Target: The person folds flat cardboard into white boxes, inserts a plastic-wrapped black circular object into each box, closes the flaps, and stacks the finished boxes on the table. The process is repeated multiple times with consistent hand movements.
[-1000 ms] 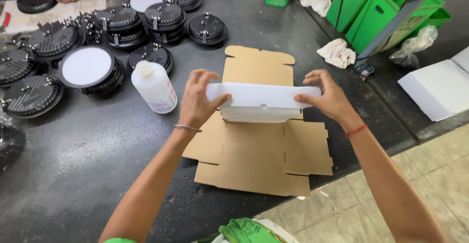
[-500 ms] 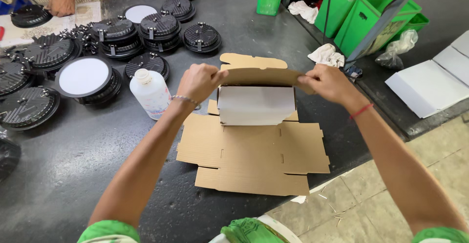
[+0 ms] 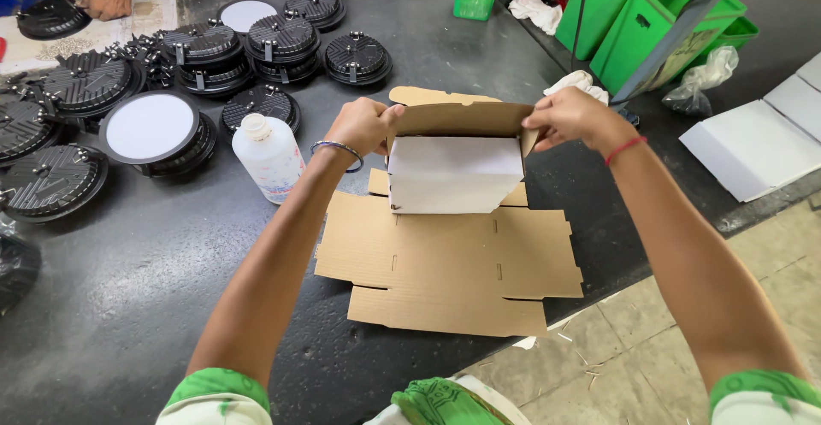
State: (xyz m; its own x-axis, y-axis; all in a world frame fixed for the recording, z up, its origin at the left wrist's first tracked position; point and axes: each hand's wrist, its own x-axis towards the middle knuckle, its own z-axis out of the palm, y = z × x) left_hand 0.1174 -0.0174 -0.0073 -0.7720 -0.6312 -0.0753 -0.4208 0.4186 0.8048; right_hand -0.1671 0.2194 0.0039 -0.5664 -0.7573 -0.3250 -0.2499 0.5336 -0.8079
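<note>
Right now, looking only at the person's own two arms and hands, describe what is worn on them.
Both arms are bare from the short sleeves down. The sleeves are green over white at each shoulder. The left hand has a thin metal bangle at the wrist. The right hand has a thin red thread band at the wrist. No gloves, rings or watch can be seen.

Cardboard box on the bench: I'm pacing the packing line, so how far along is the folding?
Done: one panel of the cardboard box stands upright. In hand: left hand and right hand grip its top flap. Left: the near panels lie flat.
</note>
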